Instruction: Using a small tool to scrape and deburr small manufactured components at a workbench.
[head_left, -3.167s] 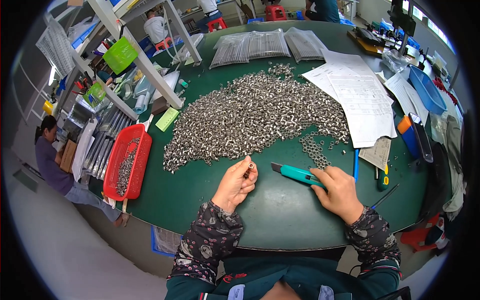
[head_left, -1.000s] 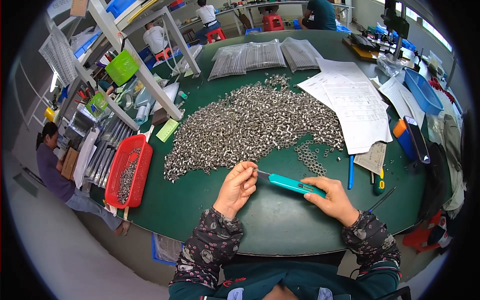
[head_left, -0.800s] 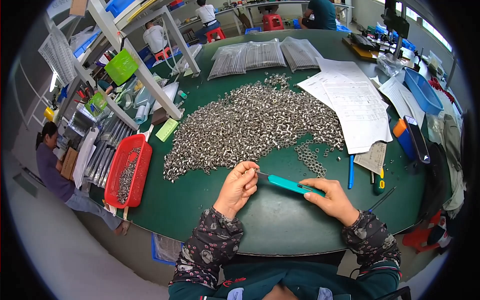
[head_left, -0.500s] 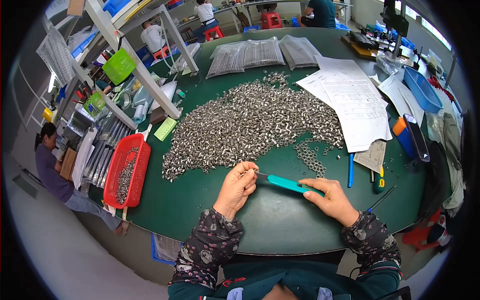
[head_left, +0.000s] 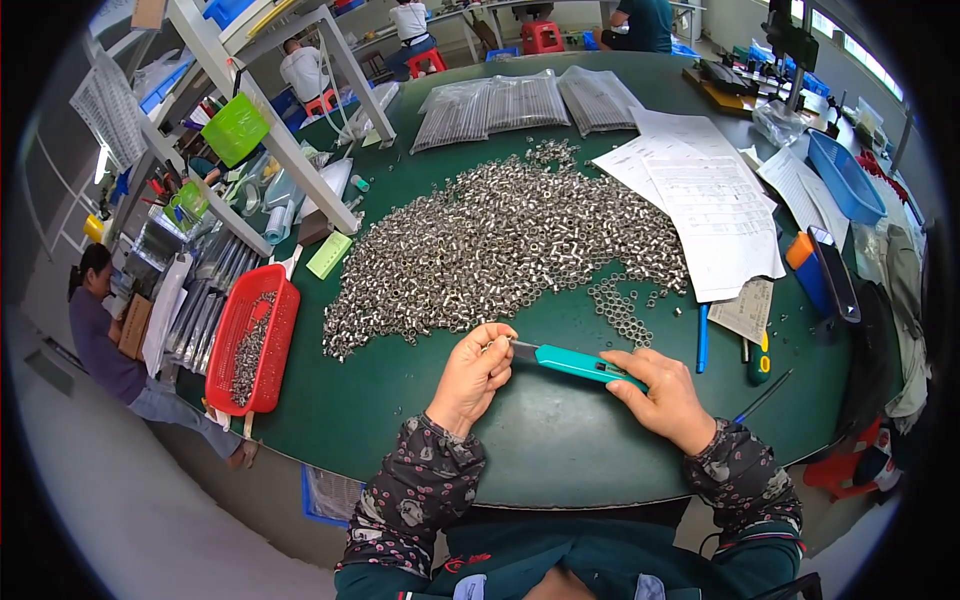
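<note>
I've got the right hand [head_left: 664,396] wrapped around the back end of a teal box cutter [head_left: 572,363], and the left hand [head_left: 468,375] pinching a tiny piece [head_left: 509,340] between thumb and fingertip, mostly hidden, so I can't tell exactly what it is. The blade points left with its tip right at those fingertips, over the near part of the green table [head_left: 565,440]. Just beyond the hands I'm seeing a huge heap of little metal rings [head_left: 490,245], with a loose flat patch at its right front. Container-wise, the red basket [head_left: 277,350] on my left, near the table's edge, has a pile of small metal parts [head_left: 252,350] along its bottom. The clear bags [head_left: 527,103] at the far side are packed with thin grey rods, side by side. The bright green holder [head_left: 236,131] on the shelf post is too murky for me to read inside. Blue tray [head_left: 848,182] over on the right, can't make out its contents either.
</note>
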